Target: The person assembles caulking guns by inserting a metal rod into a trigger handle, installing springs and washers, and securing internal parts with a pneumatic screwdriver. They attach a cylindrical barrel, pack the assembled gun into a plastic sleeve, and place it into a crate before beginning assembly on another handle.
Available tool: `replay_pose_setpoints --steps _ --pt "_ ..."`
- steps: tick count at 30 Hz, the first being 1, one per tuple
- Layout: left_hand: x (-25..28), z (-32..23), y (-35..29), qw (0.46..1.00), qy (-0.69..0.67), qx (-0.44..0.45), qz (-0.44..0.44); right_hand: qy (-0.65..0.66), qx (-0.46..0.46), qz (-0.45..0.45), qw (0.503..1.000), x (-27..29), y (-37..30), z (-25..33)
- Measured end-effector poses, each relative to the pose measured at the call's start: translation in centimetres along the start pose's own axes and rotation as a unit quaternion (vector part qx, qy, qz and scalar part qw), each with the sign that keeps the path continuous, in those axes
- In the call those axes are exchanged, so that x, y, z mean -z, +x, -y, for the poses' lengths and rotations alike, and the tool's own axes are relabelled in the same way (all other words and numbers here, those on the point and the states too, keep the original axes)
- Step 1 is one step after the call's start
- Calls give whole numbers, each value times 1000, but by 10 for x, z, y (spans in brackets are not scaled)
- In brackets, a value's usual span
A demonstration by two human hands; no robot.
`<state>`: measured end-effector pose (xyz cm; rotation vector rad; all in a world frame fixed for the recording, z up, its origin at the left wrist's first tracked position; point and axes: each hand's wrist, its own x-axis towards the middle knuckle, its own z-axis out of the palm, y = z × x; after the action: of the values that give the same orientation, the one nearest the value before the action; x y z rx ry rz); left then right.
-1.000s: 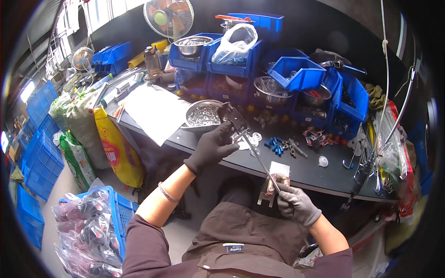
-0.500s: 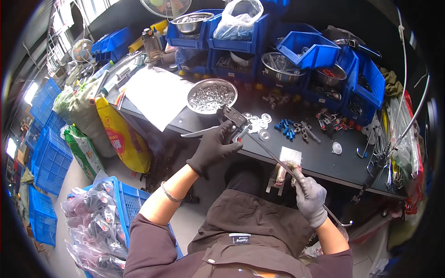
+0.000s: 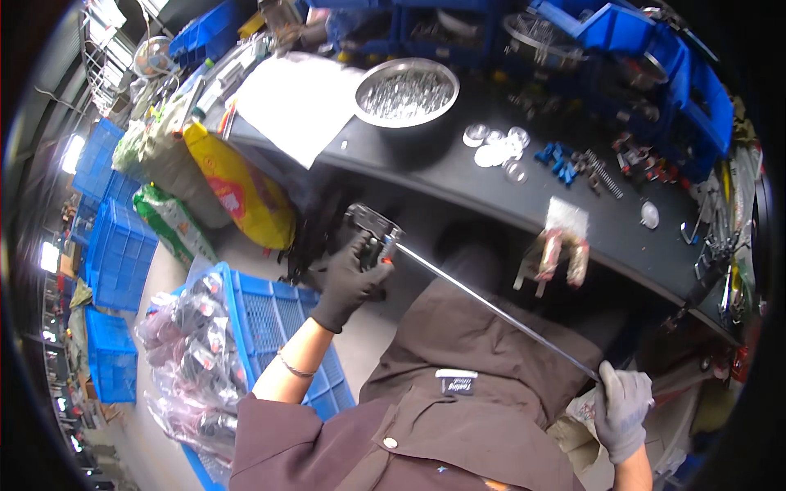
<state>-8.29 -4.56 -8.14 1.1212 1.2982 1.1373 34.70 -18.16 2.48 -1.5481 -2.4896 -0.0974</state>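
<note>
At the far left, blue plastic crates (image 3: 123, 254) stand in a row on the floor. Next come a green-and-white printed sack (image 3: 173, 225) and, leaning beside it, a yellow sack with a pink patch (image 3: 246, 192). Below them, shiny clear plastic bags (image 3: 196, 352) with dark contents are heaped at a blue mesh-walled plastic crate (image 3: 282, 319). Above, a white sheet of paper (image 3: 295, 102) lies on the black tabletop (image 3: 426, 173), one corner reaching its front edge.

The left hand (image 3: 348, 286), in a black glove, is raised in front of the tabletop near the blue mesh-walled crate; its fingers are curled around a black blocky metal fitting (image 3: 372, 219). From that fitting a long, thin, silvery metal rod (image 3: 499, 311) slants down to the right, above the person's brown apron (image 3: 483, 352). A round steel bowl (image 3: 401, 123) full of small shiny parts sits farther back on the tabletop.

Farther right lie flat whitish discs (image 3: 494, 154), short blue cylindrical pieces (image 3: 558, 162) and a coiled metal spring (image 3: 604, 175). A fixture with rounded reddish-brown arms (image 3: 550, 255) juts from the front edge. The right hand (image 3: 622, 409), in a grey glove, has its fingers closed around the rod's lower end. Beyond the fixture, a small white round cap (image 3: 649, 214) rests on the tabletop.
</note>
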Motion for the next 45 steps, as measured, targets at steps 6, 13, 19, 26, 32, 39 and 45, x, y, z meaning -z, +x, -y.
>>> replay_pose_setpoints --steps 6,13,19,26,32,39,45 --pt "-32 96 -63 983 -31 180 15 -90 95 175 976 39 -43 8" --pt "-40 109 -60 967 -97 214 96 -110 113 185 970 63 -58 18" --pt "-36 117 -63 973 -43 215 77 572 -552 312 520 52 -43 24" --pt "-34 95 -44 970 68 182 146 227 -201 326 896 54 -47 25" --pt "-19 103 -27 953 26 246 177 119 -22 237 964 65 -7 37" --pt "-5 127 -21 958 39 245 146 462 -482 343 661 20 6 35" --pt "-7 128 -13 968 33 209 132 362 -314 311 821 1 -9 20"
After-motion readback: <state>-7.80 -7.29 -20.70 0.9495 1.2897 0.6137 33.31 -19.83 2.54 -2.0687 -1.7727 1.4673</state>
